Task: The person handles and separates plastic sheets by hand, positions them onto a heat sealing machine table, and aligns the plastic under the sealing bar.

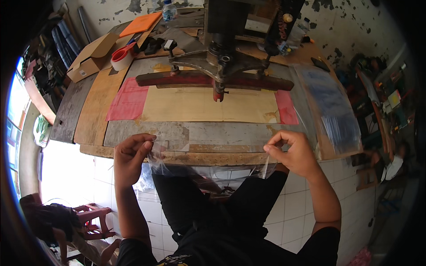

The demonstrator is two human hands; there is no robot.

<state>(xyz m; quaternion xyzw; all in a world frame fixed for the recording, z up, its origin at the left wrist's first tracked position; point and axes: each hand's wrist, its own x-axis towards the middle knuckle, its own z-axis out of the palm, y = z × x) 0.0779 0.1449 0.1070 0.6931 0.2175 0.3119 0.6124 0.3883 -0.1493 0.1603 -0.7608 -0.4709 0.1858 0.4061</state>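
Note:
A thin transparent plastic sheet (213,171) is stretched between my two hands, sagging below the front edge of the worktable over my lap. Whether it is a single sheet or a bag, I cannot tell. My left hand (129,160) pinches its left end between thumb and fingers. At the other end, my right hand (295,153) pinches the plastic near its corner. Beyond both hands lies a cream sheet (199,108) with pink pieces (128,103) at its ends, flat on the table. Above it hangs the long dark red bar (177,80) of a press.
A stack of transparent plastic sheets (330,104) lies on the table's right, with a dark phone (320,64) behind. At the back left are an open cardboard box (91,55), a red-and-white roll (122,58), an orange folder (141,23) and a bottle (169,12). Someone is beside a red stool (95,217).

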